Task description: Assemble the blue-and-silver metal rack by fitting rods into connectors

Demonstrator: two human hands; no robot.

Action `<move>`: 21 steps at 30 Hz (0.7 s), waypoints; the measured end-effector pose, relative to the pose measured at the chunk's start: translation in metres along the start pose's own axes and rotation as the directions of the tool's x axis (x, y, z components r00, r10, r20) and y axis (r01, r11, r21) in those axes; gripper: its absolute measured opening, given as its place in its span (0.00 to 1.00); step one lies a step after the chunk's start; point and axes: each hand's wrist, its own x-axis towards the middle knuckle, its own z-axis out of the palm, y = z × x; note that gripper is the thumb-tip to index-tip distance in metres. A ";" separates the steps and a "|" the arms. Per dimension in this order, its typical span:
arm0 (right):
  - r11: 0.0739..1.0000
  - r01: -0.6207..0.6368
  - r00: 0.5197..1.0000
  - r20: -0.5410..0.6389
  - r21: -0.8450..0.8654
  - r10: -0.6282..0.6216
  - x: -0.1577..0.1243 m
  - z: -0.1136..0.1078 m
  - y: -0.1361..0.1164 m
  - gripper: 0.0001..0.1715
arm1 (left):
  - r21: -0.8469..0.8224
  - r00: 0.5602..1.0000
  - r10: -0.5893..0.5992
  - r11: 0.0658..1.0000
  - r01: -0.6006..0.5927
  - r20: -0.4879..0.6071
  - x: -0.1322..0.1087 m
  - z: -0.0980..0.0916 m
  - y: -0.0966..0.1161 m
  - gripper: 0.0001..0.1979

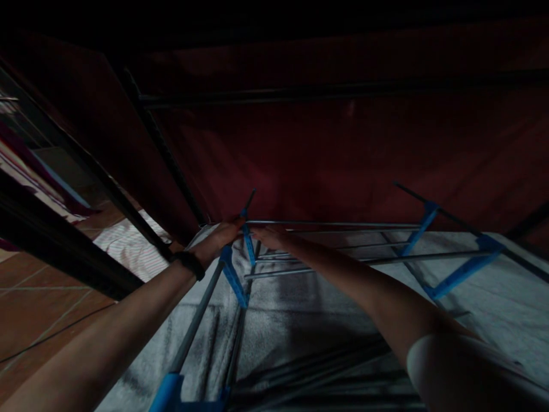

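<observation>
Both my arms reach forward to a folding drying rack (343,257) with thin metal rods and blue plastic brackets. My left hand (218,240), a dark band on its wrist, is curled around the rack's left blue bracket (247,243) at the far corner. My right hand (268,236) lies right beside it, fingers together against the same bracket and the end of the top rod. The light is dim, so the fingertips are hard to make out. A grey-white towel (274,320) lies under the rack.
A dark red fabric wall (343,149) stands just behind the rack, with a black bar (300,94) across it. Black frame poles (107,189) slant at the left. A striped cloth (128,243) lies on the reddish tiled floor (38,309) at left.
</observation>
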 end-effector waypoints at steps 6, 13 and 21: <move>0.999 -0.038 0.998 0.041 -0.030 0.039 0.003 0.001 -0.007 0.23 | 0.015 1.000 0.028 0.999 -0.028 -0.007 0.001 0.015 0.002 0.24; 0.997 -0.047 0.999 0.020 -0.061 0.048 0.001 0.004 -0.011 0.23 | 0.034 0.999 0.041 0.999 -0.041 -0.008 0.003 0.008 -0.002 0.25; 0.999 -0.006 0.999 0.037 -0.039 0.007 -0.001 0.015 -0.013 0.21 | 0.046 0.998 0.035 0.998 -0.033 -0.047 0.017 0.000 -0.013 0.20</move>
